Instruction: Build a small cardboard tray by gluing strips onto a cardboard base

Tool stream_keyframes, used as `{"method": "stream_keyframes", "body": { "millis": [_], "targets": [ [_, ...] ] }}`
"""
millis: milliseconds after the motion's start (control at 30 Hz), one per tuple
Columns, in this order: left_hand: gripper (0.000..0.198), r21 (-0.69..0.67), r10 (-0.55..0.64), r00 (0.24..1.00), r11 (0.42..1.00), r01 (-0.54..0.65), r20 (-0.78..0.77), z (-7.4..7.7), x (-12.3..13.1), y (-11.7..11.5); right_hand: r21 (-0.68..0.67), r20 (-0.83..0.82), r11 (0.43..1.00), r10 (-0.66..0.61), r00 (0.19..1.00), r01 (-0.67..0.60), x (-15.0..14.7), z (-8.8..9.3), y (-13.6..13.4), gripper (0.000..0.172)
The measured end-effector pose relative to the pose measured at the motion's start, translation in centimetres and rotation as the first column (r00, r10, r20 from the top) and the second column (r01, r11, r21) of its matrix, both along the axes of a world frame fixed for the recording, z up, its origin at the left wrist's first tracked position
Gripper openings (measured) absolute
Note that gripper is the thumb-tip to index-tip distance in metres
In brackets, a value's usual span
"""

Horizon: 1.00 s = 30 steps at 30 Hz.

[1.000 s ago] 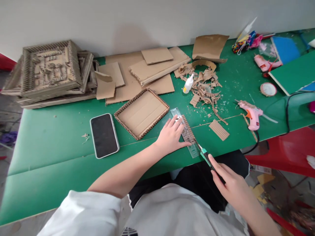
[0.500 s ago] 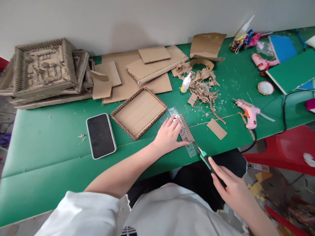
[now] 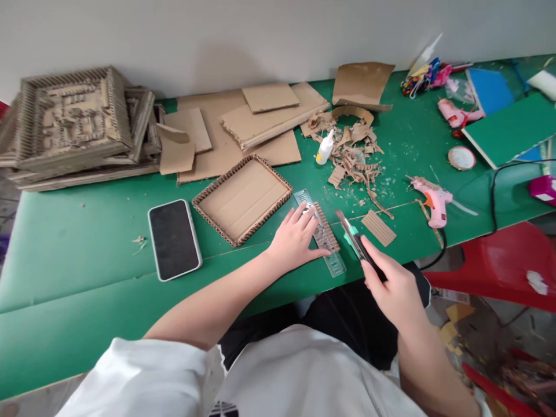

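table (image 3: 104,231), green, beside pale wall (image 3: 174,35)

A green tabletop (image 3: 104,231) carries a phone (image 3: 174,240), a shallow cardboard tray (image 3: 243,200), a clear ruler (image 3: 335,266), a ribbed cardboard piece (image 3: 379,227), a heap of cardboard scraps (image 3: 354,165) and a pink glue gun (image 3: 438,212).

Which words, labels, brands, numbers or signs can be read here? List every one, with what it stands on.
None can be read.
Ruler: fine markings, too small to read.
Knife: no lettering can be made out.
White bottle: yellow patch, too small to read.
Purple container: pale patch, too blurred to read.
Shirt: dark print at the picture's bottom edge, no letters can be made out.
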<state>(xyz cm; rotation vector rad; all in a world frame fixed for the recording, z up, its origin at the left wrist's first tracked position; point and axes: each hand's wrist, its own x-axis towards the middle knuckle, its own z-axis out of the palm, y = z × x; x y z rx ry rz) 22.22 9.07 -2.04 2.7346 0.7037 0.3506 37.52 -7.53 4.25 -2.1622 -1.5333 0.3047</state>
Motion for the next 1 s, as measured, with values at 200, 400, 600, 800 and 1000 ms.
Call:
{"method": "stream_keyframes", "body": {
  "millis": [200, 400, 600, 800, 1000],
  "targets": [
    [0.078, 0.007, 0.003, 1.0, 1.0, -0.003, 0.011, -0.1, 0.0, 0.1, -0.132, 0.082, 0.986, 0.118, 0.99, -0.106, -0.1, -0.9, 5.1, 0.045],
    [0.08, 0.007, 0.001, 1.0, 1.0, -0.001, -0.003, -0.2, 0.0, 0.1, -0.176, 0.025, 0.977, 0.128, 0.991, -0.122, 0.1, -1.4, 5.9, 0.046],
    [0.081, 0.016, 0.0, 1.0, 1.0, 0.0, -0.007, -0.2, -0.1, 0.1, -0.202, 0.038, 0.971, 0.141, 0.989, -0.131, 0.0, -1.5, 6.0, 0.046],
    [0.083, 0.0, 0.014, 1.0, 1.0, -0.014, 0.007, -0.2, 0.0, 0.1, -0.315, 0.136, 0.944, 0.146, 0.98, -0.097, -1.1, -0.5, 6.5, 0.048],
    [0.084, -0.003, 0.021, 0.999, 1.0, -0.021, 0.026, -0.4, -0.1, 0.1, -0.451, 0.224, 0.888, 0.209, 0.952, -0.089, -1.9, 0.6, 7.1, 0.053]
  ]
}}
